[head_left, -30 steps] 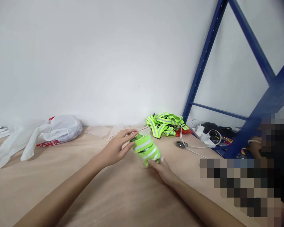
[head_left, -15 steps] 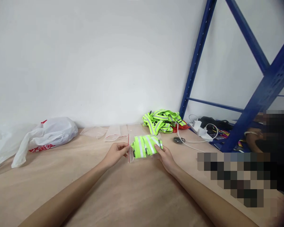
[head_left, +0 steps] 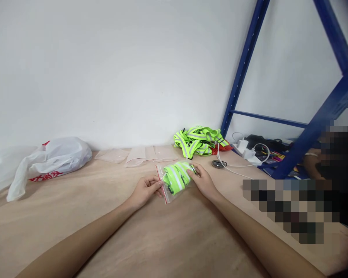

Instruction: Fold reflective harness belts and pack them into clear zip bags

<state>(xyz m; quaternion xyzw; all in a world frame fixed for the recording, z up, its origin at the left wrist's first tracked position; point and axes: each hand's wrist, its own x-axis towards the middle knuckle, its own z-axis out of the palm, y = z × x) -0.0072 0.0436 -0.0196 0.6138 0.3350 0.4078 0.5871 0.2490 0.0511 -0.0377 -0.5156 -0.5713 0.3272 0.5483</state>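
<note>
A clear zip bag (head_left: 168,198) with a red strip along its left edge is held up between my hands, tilted. Inside it lies a folded bundle of neon-yellow reflective strap (head_left: 176,177) with silver stripes and dark buckles. My left hand (head_left: 146,190) pinches the bag at its red-striped edge, thumb over fingers. My right hand (head_left: 202,180) grips the opposite end of the bag, its thumb pressed on the strap through the plastic. Behind, against the wall, is a heap of similar reflective straps (head_left: 198,141).
Flat clear bags (head_left: 136,156) lie along the wall. To the left sits a white plastic bag (head_left: 71,154) with red print. A dark oval object (head_left: 218,164), a white power strip (head_left: 249,156) with cables, and a blue rack post (head_left: 246,61) stand right. Someone's arm (head_left: 313,166) shows beyond.
The filled bag has turned clockwise, its red-striped edge now slanting. My left hand has shifted slightly right along with it, and the right hand keeps its grip. The view has shifted slightly.
</note>
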